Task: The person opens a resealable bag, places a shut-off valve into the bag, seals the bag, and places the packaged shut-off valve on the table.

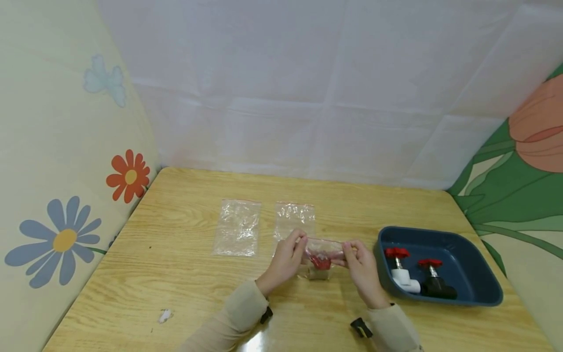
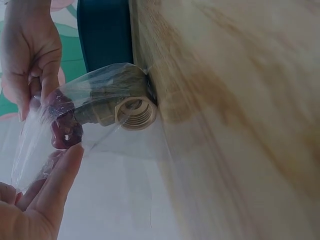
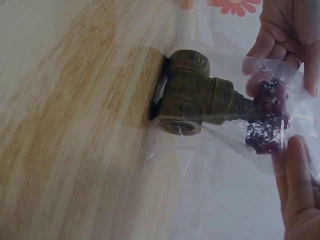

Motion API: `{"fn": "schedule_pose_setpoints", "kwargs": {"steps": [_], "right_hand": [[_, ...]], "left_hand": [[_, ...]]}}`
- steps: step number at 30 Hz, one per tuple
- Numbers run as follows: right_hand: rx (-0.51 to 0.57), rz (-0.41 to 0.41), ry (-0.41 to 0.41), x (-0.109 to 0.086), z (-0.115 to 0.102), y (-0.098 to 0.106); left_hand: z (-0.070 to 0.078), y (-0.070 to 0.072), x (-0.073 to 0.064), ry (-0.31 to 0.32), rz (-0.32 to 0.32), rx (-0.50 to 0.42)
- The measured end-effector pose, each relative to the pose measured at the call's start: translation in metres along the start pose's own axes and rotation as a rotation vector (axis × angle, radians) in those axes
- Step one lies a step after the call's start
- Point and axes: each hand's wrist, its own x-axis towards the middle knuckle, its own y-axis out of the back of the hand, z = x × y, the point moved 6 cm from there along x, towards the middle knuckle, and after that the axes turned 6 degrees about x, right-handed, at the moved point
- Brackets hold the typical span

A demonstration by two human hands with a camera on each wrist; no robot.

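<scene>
Apparently tabletop carries red-handled brass valve, so left hand and right hand just pinch zip bag's top corners.

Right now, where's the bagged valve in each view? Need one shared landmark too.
Head: bagged valve just right of centre, lower half.
Left wrist: bagged valve left of centre, about mid-height.
Right wrist: bagged valve right of centre, slightly above mid-height.
Shared landmark: wooden table, in all three.
</scene>
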Motion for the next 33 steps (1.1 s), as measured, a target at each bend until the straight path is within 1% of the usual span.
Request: {"fn": "schedule_pose_setpoints", "kwargs": {"steps": [5, 7, 8, 11, 15, 16, 19, 23, 25, 28, 31, 33], "right_hand": [[0.002, -0.009, 0.005, 0.0, 0.0, -0.001], [-0.001, -0.006, -0.001, 0.001, 0.001, -0.001], [-0.006, -0.007, -0.001, 0.001, 0.001, -0.001], [-0.03, -0.023, 0.004, 0.001, 0.001, -0.001], [-0.052, -0.057, 0.049, 0.0, -0.001, 0.0], [-0.055, -0.065, 0.068, -0.001, -0.002, 0.0], [-0.047, -0.084, 0.115, -0.003, -0.003, 0.0], [-0.048, -0.097, 0.148, -0.005, -0.006, 0.0], [-0.064, -0.101, 0.167, -0.006, -0.007, 0.0], [-0.122, -0.101, 0.225, -0.008, -0.012, -0.001], [-0.21, -0.103, 0.321, -0.009, -0.016, -0.002], [-0.249, -0.105, 0.377, -0.01, -0.019, -0.004]], "left_hand": [[0.023, 0.008, -0.001, -0.003, 0.003, -0.028], [0.027, 0.009, -0.001, 0.005, -0.002, -0.037], [0.026, 0.009, -0.001, 0.01, -0.006, -0.039], [0.015, 0.005, 0.0, 0.025, -0.027, -0.04], [-0.002, -0.001, 0.003, 0.015, -0.088, -0.01], [-0.002, -0.001, 0.003, -0.001, -0.101, 0.001], [0.003, 0.001, 0.004, -0.078, -0.121, 0.059], [0.012, 0.005, 0.005, -0.218, -0.102, 0.212], [0.015, 0.006, 0.006, -0.261, -0.093, 0.28], [0.017, 0.006, 0.006, -0.276, -0.089, 0.346], [0.02, 0.006, 0.005, -0.261, -0.087, 0.403], [0.021, 0.005, 0.005, -0.245, -0.096, 0.428]]}}
